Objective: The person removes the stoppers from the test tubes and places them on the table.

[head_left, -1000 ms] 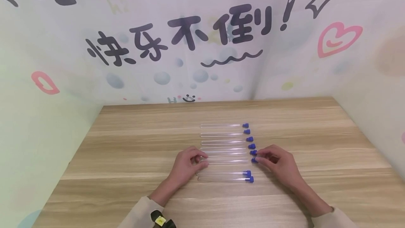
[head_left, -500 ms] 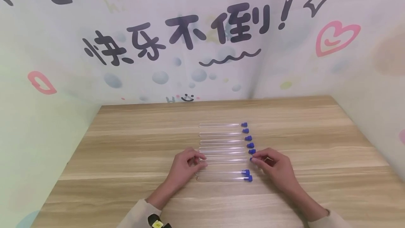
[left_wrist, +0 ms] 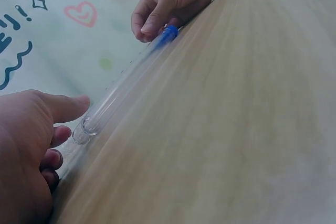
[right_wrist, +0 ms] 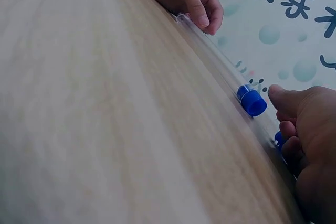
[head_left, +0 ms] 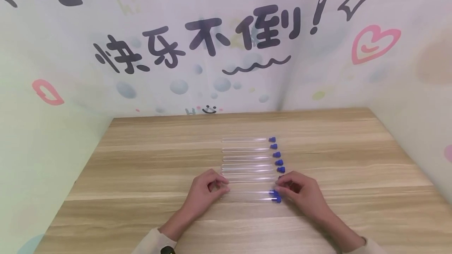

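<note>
Two clear test tubes with blue caps lie side by side nearest the person; one is the front tube (head_left: 250, 199), its blue cap (right_wrist: 253, 102) plain in the right wrist view. My right hand (head_left: 300, 191) hovers at their caps, thumb and index finger apart. Over the rounded ends at the other side, my left hand (head_left: 205, 189) has its thumb and index finger apart too. Beyond them lie several uncapped test tubes (head_left: 245, 158) in parallel, each with a loose blue stopper (head_left: 277, 155) off its right end. The right fingers partly hide the nearest loose stopper.
All of it lies on a wood-grain table (head_left: 148, 144). A white printed cloth (head_left: 159, 85) with dark lettering hangs along the back edge, and pale walls (head_left: 416, 101) flank the sides.
My right hand has left the nearest loose stopper, which had shifted slightly left, and moved toward the person to the capped tubes. My left hand has also come slightly nearer the person.
</note>
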Tool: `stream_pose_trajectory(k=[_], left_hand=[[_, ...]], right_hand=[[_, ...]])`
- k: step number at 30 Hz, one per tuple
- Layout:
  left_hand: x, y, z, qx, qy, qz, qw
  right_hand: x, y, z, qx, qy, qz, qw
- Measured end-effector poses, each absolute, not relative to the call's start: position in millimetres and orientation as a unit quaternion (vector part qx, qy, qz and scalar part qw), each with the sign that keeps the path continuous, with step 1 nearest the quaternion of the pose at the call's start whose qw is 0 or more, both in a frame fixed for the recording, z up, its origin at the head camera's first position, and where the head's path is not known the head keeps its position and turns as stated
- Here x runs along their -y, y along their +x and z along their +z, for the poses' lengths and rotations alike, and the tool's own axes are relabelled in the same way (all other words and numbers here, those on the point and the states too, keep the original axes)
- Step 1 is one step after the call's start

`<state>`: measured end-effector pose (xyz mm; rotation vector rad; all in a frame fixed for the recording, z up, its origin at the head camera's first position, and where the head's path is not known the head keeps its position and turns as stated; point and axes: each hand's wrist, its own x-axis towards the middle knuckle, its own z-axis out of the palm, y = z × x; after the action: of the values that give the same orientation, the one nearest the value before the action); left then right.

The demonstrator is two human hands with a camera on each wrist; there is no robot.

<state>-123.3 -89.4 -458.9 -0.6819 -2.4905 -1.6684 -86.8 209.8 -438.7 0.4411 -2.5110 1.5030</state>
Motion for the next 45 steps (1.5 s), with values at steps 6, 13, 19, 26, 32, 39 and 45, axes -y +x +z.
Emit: stream_pose_trajectory(k=[6,13,19,26,32,39,45], left_hand=[[89,-123,-459,0.816,-0.220,-0.534,0.024],[90,-123,-460,0.820,-0.230,-0.524,0.016],[92,-122,-460,0.825,-0.249,-0.507,0.012],[92,-123,-459,0.834,-0.256,-0.489,0.001],[93,-123,-460,0.845,-0.262,-0.466,-0.002],[92,-123,-462,0.845,-0.269,-0.463,0.005],[92,-124,-463,0.835,-0.279,-0.474,0.010]], right_hand=[[-209,-86,-438,0.849,0.169,0.490,0.103],[-219,-94,-461,0.849,0.192,0.480,0.109],[-220,-94,-464,0.844,0.218,0.478,0.104],[-220,-95,-465,0.852,0.223,0.463,0.097],[-220,-94,-465,0.866,0.223,0.438,0.094],[-219,-93,-465,0.869,0.226,0.427,0.110],[-217,-91,-465,0.872,0.226,0.417,0.122]])
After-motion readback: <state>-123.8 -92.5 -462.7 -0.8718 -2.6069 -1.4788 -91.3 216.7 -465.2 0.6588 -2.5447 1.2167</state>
